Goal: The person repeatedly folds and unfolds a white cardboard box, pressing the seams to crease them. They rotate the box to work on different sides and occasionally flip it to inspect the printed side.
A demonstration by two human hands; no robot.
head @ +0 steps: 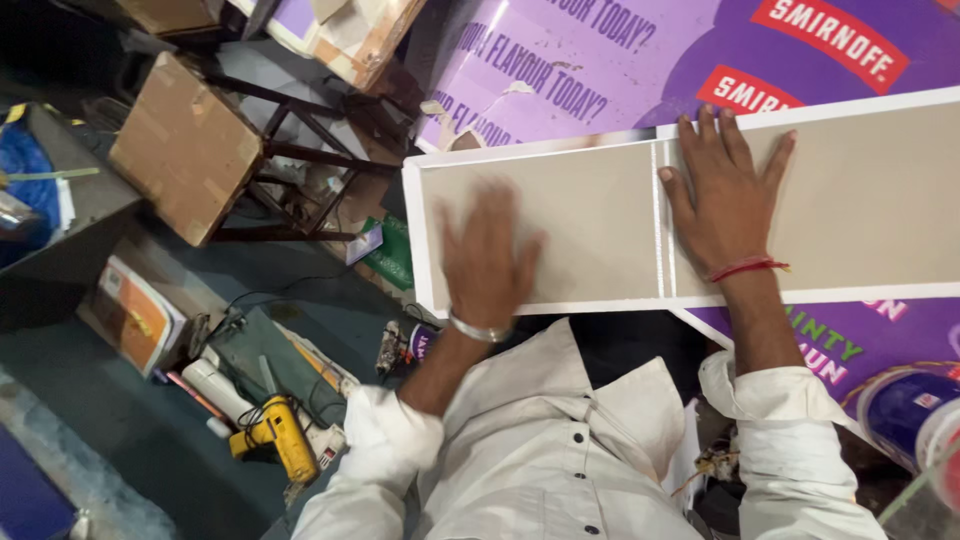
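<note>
I have one view only, from the head-worn camera. It looks steeply down over the white-shirted chest onto the long white-framed grey panel (pixel 600 230), close enough that both forearms fill the lower frame. The left side of the frame takes in the dark floor (pixel 140 440) below. No second view overlaps it.

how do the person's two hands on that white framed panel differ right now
The left hand is blurred, as if sliding over the pale grey, white-edged flat panel; the right hand is sharp, pressed flat. The left lies within the left section; the right sits beside the white divider strip, fingers reaching the far edge. The left wrist wears a silver metal bangle; the right, a red thread band. Both lie palm-down, fingers spread.
</note>
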